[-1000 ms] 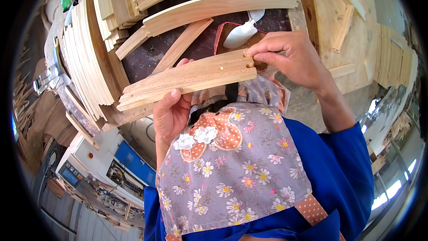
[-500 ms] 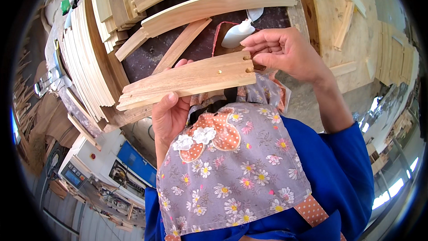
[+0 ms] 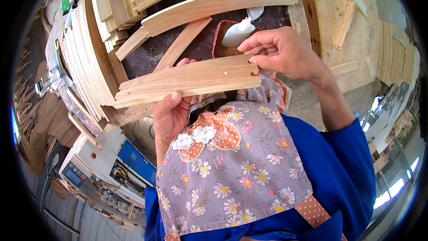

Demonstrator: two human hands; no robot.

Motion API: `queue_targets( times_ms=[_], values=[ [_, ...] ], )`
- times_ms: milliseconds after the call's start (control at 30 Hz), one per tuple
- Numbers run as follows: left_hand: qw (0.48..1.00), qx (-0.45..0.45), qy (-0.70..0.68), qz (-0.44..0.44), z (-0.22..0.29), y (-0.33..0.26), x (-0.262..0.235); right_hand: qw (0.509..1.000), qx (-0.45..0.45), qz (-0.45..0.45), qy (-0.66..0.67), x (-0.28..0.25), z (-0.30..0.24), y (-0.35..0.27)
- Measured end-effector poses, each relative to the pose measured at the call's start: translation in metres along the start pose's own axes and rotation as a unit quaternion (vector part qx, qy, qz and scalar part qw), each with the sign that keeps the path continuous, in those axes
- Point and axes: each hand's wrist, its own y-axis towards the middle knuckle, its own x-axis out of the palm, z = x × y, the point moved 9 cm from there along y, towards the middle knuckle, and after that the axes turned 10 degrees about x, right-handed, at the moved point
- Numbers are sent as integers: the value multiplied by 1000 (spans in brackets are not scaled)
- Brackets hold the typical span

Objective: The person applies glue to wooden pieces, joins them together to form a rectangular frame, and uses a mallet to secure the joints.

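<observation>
A short wooden board (image 3: 178,78) lies tilted across my left hand (image 3: 171,111), whose thumb presses its near edge while the fingers come up behind the far edge. Small holes show at the board's right end. My right hand (image 3: 285,56) is at that end, its thumb and forefinger bent close together at the far corner. The thumb covers one hole, and whatever the fingertips pinch is hidden. Just beyond the board, a white squeeze bottle (image 3: 238,33) leans in a red-rimmed tray (image 3: 217,35).
Curved wooden slats (image 3: 218,9) lie across the dark table (image 3: 147,56), with a stack of strips (image 3: 84,58) at the left. A plywood panel (image 3: 350,44) is at the right. A white and blue machine (image 3: 107,156) stands at lower left.
The board has rolled slightly in my left hand, showing more of its near edge. My right thumb has come onto its far corner, over a hole that showed before.
</observation>
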Motion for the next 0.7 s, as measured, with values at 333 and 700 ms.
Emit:
queue_targets(
  times_ms=[333, 700],
  values=[
    [1000, 0, 5, 1, 0, 0, 0, 994, 65, -47, 68, -2, 2, -12],
    [1000, -6, -3, 12, -3, -1, -2, 999, 14, -15, 31, 0, -4, -14]
  ],
)
